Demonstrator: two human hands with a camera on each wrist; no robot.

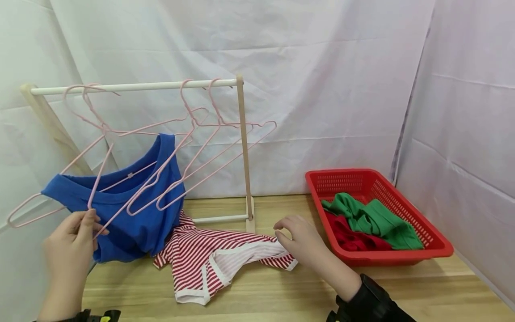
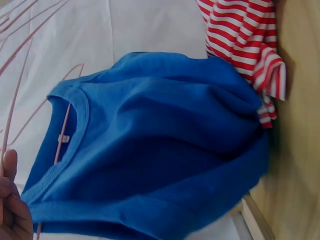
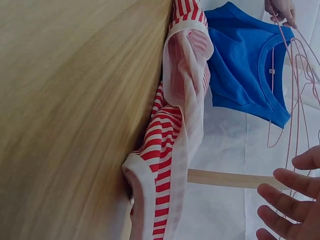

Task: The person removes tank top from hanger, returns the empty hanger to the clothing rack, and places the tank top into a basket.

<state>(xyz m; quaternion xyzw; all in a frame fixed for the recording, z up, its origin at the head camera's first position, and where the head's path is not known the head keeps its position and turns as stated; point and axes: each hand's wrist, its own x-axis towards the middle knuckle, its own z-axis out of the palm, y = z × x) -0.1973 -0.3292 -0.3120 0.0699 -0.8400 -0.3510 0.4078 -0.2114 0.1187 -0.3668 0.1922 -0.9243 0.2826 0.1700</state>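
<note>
My left hand pinches the near end of a pink wire hanger, just in front of a blue sleeveless top. That top hangs on another pink hanger at the rack's left; its collar and label show in the left wrist view. A red-and-white striped garment with white trim lies crumpled on the table beneath the hangers. Over its right end hovers my right hand, holding nothing. In the right wrist view, the fingers of that hand are spread and loosely bent.
A white rod on wooden posts carries several pink hangers. The rack's right post stands behind the striped garment. At the right is a red plastic basket holding a green cloth and a dark red cloth. White sheets enclose the table.
</note>
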